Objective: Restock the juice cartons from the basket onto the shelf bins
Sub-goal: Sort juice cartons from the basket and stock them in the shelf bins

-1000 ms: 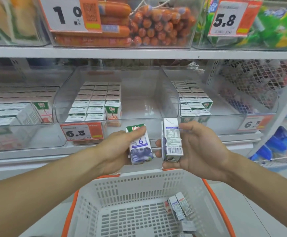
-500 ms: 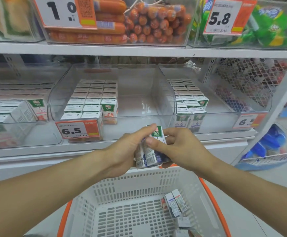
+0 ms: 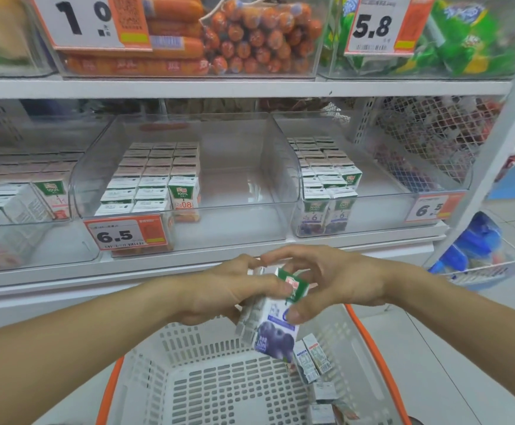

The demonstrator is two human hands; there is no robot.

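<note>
Blueberry-printed juice cartons (image 3: 273,325) are sitting tilted between both hands; left hand (image 3: 219,291) fingers are gripping them; right hand (image 3: 336,279) thumb is pressing the front face, fingers arching above.

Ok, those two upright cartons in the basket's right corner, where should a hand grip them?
Pinch the pair of cartons from above, by the top ends across the two outer broad faces. They stand side by side, leaning against the basket wall, so only the tops are free; the right side is blocked.
</note>
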